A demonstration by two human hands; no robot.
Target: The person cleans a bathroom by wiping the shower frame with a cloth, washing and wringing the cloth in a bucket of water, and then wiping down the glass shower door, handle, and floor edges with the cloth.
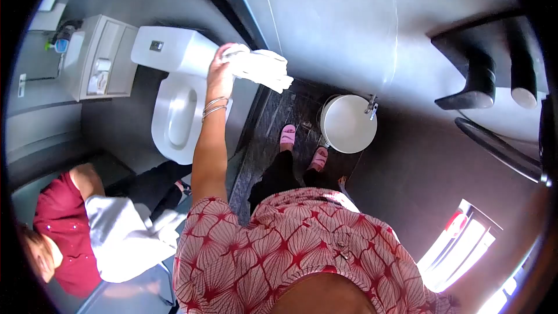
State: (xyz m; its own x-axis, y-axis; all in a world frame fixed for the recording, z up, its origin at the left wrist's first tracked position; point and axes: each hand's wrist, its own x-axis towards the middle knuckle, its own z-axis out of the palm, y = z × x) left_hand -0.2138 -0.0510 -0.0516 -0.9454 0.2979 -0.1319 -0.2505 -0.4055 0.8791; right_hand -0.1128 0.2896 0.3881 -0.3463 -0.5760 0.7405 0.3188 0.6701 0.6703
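Your left hand (219, 72) grips the white cloth (261, 68), probably light and soft; hold its left end. Right fingers, I cannot tell.

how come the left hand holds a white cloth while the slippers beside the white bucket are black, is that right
Not quite: the slippers are pink, not black, as the head view shows. The left hand does hold a white cloth, and the slippers are beside the white bucket.
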